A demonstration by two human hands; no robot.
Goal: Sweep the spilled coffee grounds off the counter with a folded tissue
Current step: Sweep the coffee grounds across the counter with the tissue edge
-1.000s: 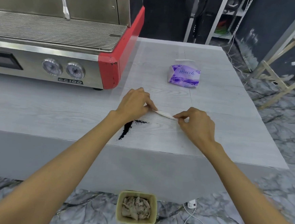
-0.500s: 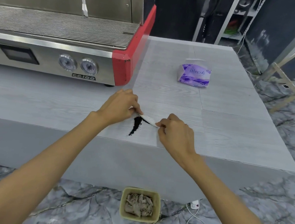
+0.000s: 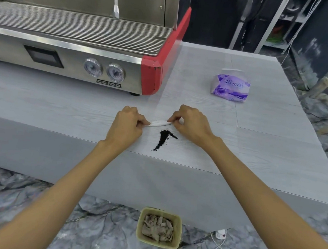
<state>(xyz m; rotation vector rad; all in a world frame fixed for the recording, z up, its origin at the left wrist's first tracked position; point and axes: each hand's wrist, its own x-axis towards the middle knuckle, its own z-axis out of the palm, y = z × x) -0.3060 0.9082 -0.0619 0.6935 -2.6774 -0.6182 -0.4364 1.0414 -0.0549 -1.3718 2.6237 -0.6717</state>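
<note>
Both hands pinch the folded tissue (image 3: 158, 123) taut between them: the left hand (image 3: 127, 125) has its grip closed on one end, the right hand (image 3: 191, 121) on the other. The coffee grounds (image 3: 163, 138) lie in a dark, already gathered streak on the tabletop (image 3: 256, 143), just nearside of the tissue. Judging by this, the sweep over the edge toward the bin (image 3: 178, 226) on the floor remains undone.

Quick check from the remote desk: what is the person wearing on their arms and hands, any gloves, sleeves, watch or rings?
Nothing shows on either arm. The left hand and right hand are bare, with no gloves, and I see no rings. Both forearms are uncovered from the wrists back to the bottom edge of the head view, with no sleeve, watch, bracelet or band in sight. Anything worn above that is out of frame.
</note>
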